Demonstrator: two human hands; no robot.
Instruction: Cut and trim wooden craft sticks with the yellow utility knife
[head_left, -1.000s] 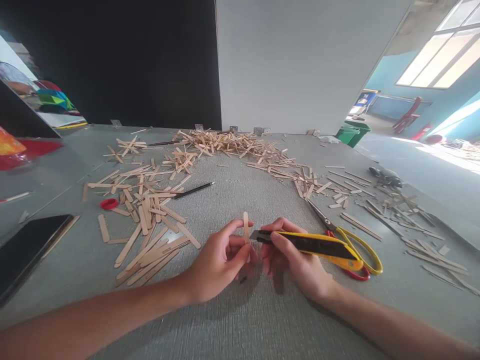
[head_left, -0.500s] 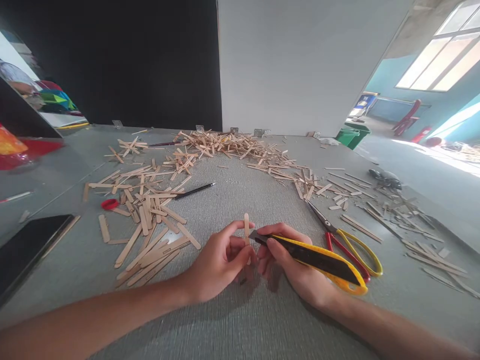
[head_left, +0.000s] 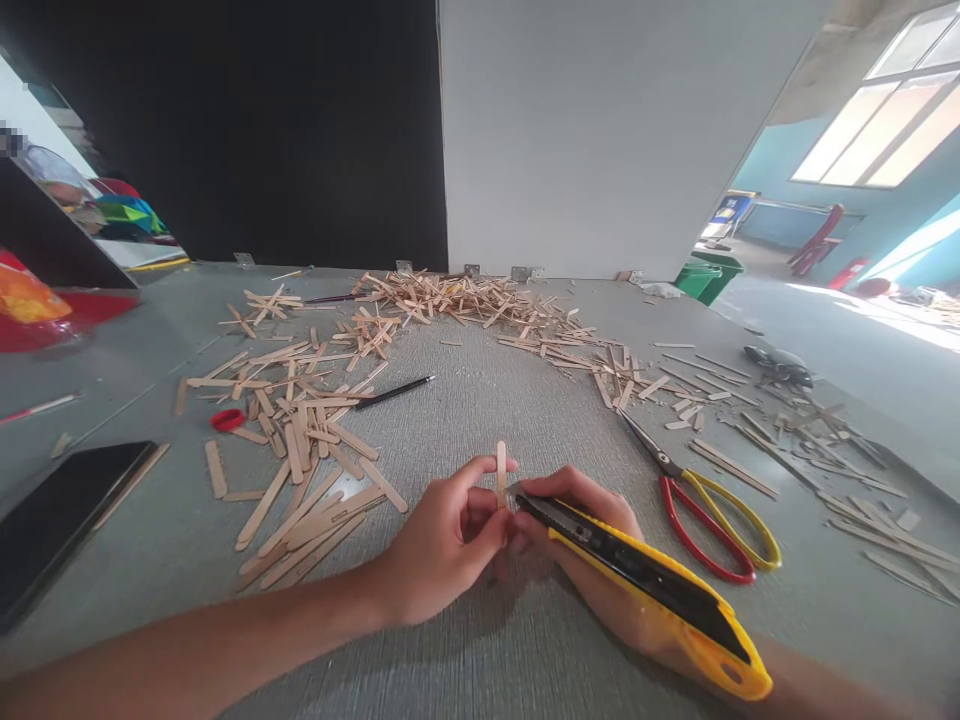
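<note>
A grey table (head_left: 487, 420) fills the view, backed by 2 upright panels, 1 black (head_left: 262, 130) and 1 white (head_left: 615, 130). Wooden sticks, too many to count, lie scattered (head_left: 300, 440) in an arc across the table. 1 dark phone (head_left: 60, 505) lies flat at the near left edge. 2 bare hands meet at the near centre. The right hand (head_left: 577, 500) is wrapped around 1 yellow and black utility knife (head_left: 637, 575), whose blade tip touches the stick held beside it. 1 pair of scissors (head_left: 701, 500), with 1 red and 1 yellow handle loop, lies just right of the knife. 1 black pencil (head_left: 394, 392) lies beyond the hands. 1 red ring (head_left: 227, 420) sits among the left sticks. The left hand (head_left: 442, 545) pinches 1 craft stick (head_left: 501, 462) upright between thumb and fingers, above the table.
</note>
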